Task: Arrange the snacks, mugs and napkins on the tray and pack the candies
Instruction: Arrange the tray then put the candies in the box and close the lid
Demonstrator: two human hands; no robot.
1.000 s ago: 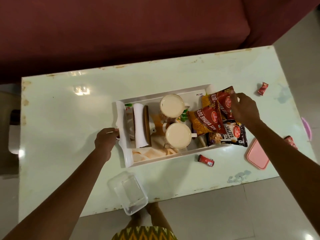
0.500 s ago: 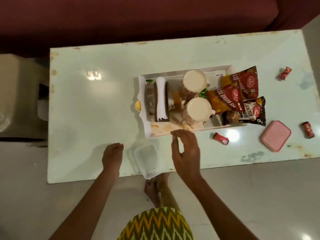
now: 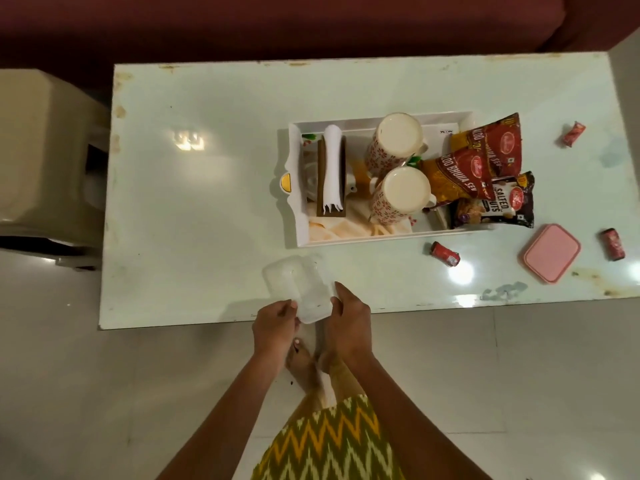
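We grip the clear rectangular plastic container [image 3: 299, 289] at the surface's [image 3: 207, 202] lower edge, left hand [image 3: 273, 329] and right hand [image 3: 348, 323] fingers clasping its near end; its long axis runs toward upper left.

Clear plastic container [image 3: 300, 292] at table's near edge, 6 o'clock of tray, lidless, empty, gripped at its near end by both hands. White tray [image 3: 294, 188] mid-table holds wooden napkin holder [image 3: 332, 174] with white napkins upright at its 9 o'clock end, two floral mugs [image 3: 398, 168] upright in the middle, three snack packets [image 3: 485, 168] stacked at the 3 o'clock end, overhanging the rim. Pink lid [image 3: 550, 252] flat at tray's 4 o'clock. Three red candies: [image 3: 444, 253] just below tray, [image 3: 613, 244] beside lid, [image 3: 574, 133] at 2 o'clock.
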